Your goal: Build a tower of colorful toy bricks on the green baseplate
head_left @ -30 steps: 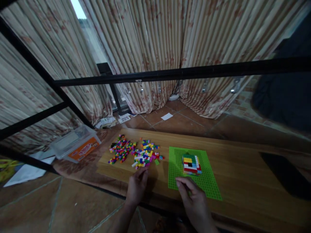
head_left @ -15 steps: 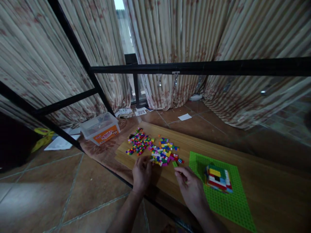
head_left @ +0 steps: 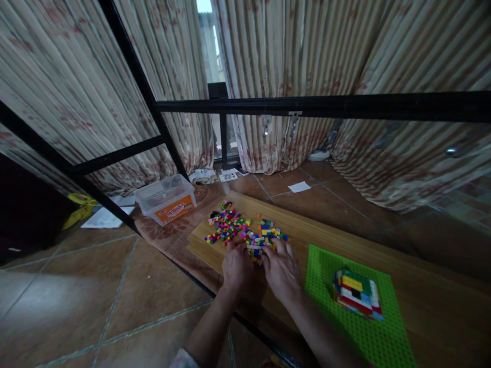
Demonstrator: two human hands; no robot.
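One left hand (head_left: 238, 267), fingers narrowly curled, and one right hand (head_left: 283, 271), fingers bent low, both at loose toy building bricks (head_left: 250, 236) on a wooden tabletop (head_left: 303, 232), held pieces impossible to tell, left of a stepped brick structure (head_left: 357, 291) on a green studded baseplate (head_left: 393, 332), clear plastic box (head_left: 169, 197) beyond.

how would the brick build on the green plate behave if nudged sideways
The brick build looks low and broad, so it probably won't tip. Its flat sides suggest it's unlikely to roll. It sits on the studded green plate, so the plate may drag along.
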